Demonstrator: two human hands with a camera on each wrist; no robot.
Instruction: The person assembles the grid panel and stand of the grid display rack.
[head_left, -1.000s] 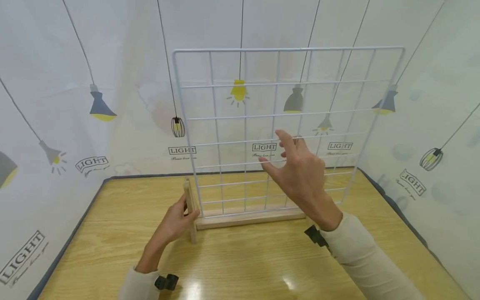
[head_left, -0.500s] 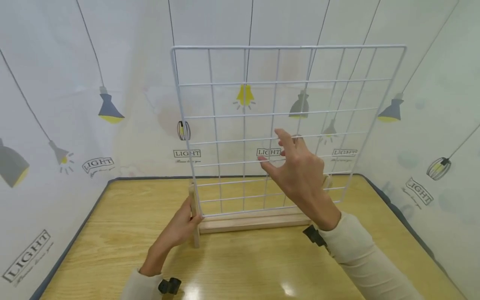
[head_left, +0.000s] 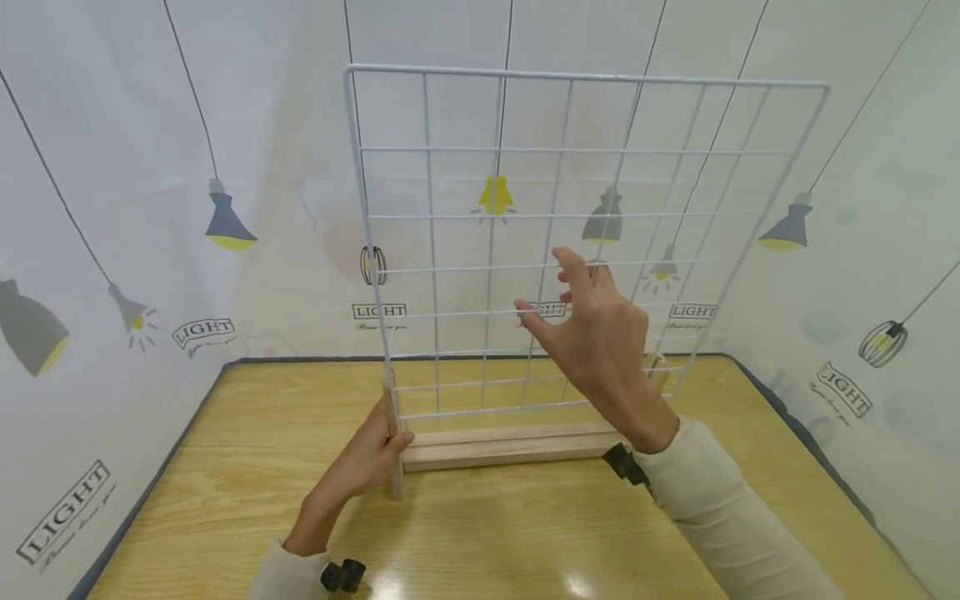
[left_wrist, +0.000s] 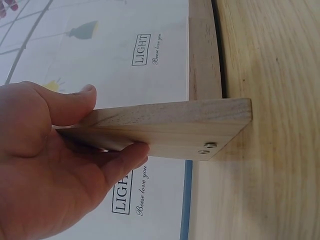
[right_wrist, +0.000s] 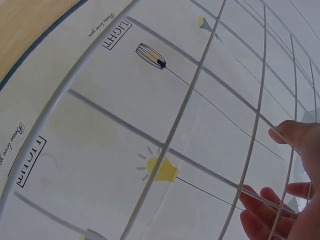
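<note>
My left hand (head_left: 367, 454) pinches the upright left end board (head_left: 397, 485) of a wooden stand, thumb on the near side. In the left wrist view two small metal screw heads (left_wrist: 210, 145) show low on this end board (left_wrist: 175, 137). A long wooden bar (head_left: 517, 454) runs right from it along the table. My right hand (head_left: 603, 333) holds a white wire grid panel (head_left: 585, 77), thumb and fingers around its wires. The panel leans back, its bottom wire a little above the bar. In the right wrist view the fingers (right_wrist: 252, 225) reach past the wires.
The stand's right end board (head_left: 660, 371) is partly hidden behind my right wrist. A wood-grain table (head_left: 262, 425) lies beneath. White walls (head_left: 285, 250) printed with lamps stand close behind and at both sides.
The grid panel has risen and tilted slightly, so its bottom wire now sits farther above the wooden bar. My left hand and the stand have shifted slightly right in view, as has the background.
</note>
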